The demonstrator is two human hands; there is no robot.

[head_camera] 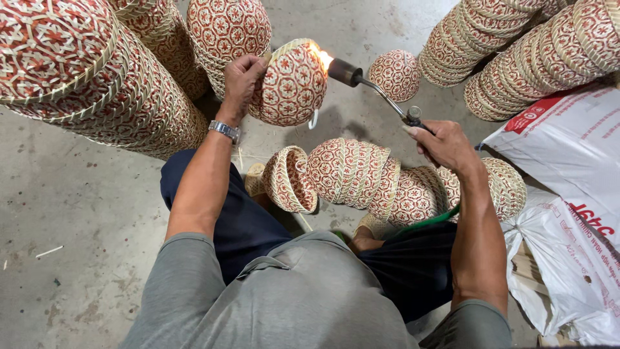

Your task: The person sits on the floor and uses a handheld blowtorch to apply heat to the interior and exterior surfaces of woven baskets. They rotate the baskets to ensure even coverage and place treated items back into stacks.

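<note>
1. Woven red-and-cream basket (pixel 292 85) – held up off the concrete floor (pixel 77 213), tilted on its side; taken as the landmark.
2. Left hand (pixel 242 79) closed on the basket's left rim, fingers wrapped over the edge; metal wristwatch (pixel 225 130) just below it.
3. Right hand (pixel 442 143) clenched round the handle of a gas torch (pixel 378 90), right of the basket.
4. Torch nozzle points at the basket's upper right rim – flame (pixel 321 58) touching it.
5. Below the basket: row of nested baskets (pixel 349 171) lying on its side across the person's lap.
6. Tall basket stacks (pixel 97 84) left of the basket; more stacks (pixel 529 52) and white printed sacks (pixel 568 148) well to its right.
</note>
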